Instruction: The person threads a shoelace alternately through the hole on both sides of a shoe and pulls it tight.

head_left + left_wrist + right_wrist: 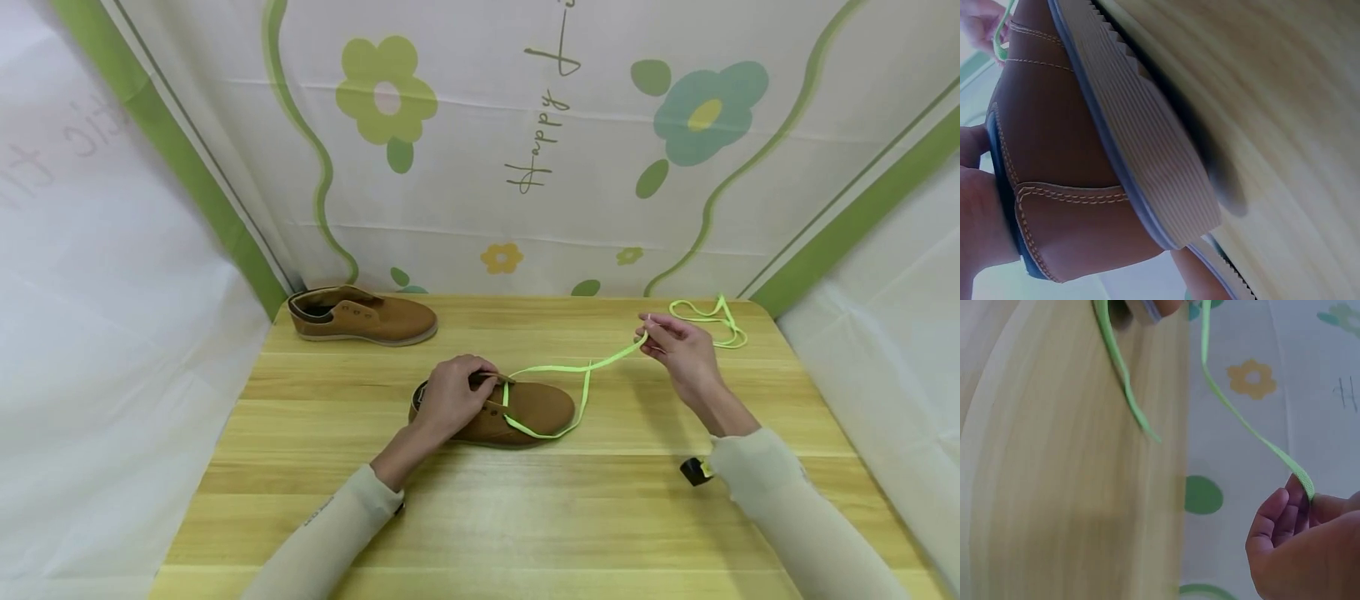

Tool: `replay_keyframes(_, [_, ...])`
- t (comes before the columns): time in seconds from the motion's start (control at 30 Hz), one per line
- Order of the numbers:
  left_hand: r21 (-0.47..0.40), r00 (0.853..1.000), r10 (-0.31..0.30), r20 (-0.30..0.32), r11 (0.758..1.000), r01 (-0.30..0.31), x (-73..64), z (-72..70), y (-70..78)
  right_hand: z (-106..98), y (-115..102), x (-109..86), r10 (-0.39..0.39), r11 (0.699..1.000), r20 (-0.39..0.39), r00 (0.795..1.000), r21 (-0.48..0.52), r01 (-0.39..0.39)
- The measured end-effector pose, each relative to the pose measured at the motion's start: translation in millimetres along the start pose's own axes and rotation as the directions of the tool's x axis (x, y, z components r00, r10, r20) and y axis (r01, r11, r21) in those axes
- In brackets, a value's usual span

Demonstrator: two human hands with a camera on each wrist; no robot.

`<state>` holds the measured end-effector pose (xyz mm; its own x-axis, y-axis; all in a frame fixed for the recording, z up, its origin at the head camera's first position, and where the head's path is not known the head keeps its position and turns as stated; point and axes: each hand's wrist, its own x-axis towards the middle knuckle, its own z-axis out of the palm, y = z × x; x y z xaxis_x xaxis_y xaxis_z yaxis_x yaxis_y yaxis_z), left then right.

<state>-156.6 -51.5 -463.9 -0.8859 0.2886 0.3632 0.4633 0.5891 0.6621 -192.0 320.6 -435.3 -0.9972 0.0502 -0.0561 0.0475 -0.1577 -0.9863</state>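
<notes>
A brown shoe (536,407) lies on the wooden table with its toe to the right. My left hand (455,397) grips it at the opening, by the tongue and eyelet flap. In the left wrist view the shoe's heel side and ribbed sole (1141,137) fill much of the picture. A neon green shoelace (555,367) passes through the front eyelets. One length of it stretches up to my right hand (684,354), which pinches it between thumb and fingers above the table. The lace's other end (1132,397) curves loosely around the toe.
A second brown shoe (390,318), with no lace in its eyelets, stands at the back left. Another green shoelace (731,321) lies looped at the back right, just beyond my right hand. A printed white curtain (465,208) hangs behind the table (480,525).
</notes>
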Motion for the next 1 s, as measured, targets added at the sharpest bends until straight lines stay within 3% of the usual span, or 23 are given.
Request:
replay_keyframes(0.27, [0.019,0.996,0.053,-0.071,0.998,-0.052,-5.6,-7.7,2.4,31,-16,-12.6,-0.026,0.979,0.142,0.990,-0.195,0.054])
replay_keyframes(0.5, [0.050,0.981,0.140,-0.137,0.990,-0.134,-15.9,-16.1,3.8,55,-23,-22.9,-0.023,0.979,0.181,0.983,-0.195,0.059])
replay_keyframes(0.6, [0.060,0.983,0.146,-0.111,0.988,-0.140,-20.5,-19.4,5.7,65,-26,-27.7,-0.025,0.974,0.202,0.979,-0.214,0.069])
replay_keyframes(0.77, [0.070,0.996,0.089,0.002,0.994,-0.089,-25.1,-21.8,9.0,80,-28,-34.6,-0.007,0.954,0.227,0.974,-0.289,0.074])
replay_keyframes(0.9, [0.072,0.997,0.043,0.071,0.996,-0.048,-25.9,-21.7,10.3,90,-27,-38.9,0.028,0.936,0.252,0.967,-0.345,0.063])
replay_keyframes(1.0, [0.064,0.996,0.032,0.089,0.997,-0.038,-25.8,-21.1,9.5,96,-25,-42.1,0.046,0.925,0.273,0.961,-0.375,0.062])
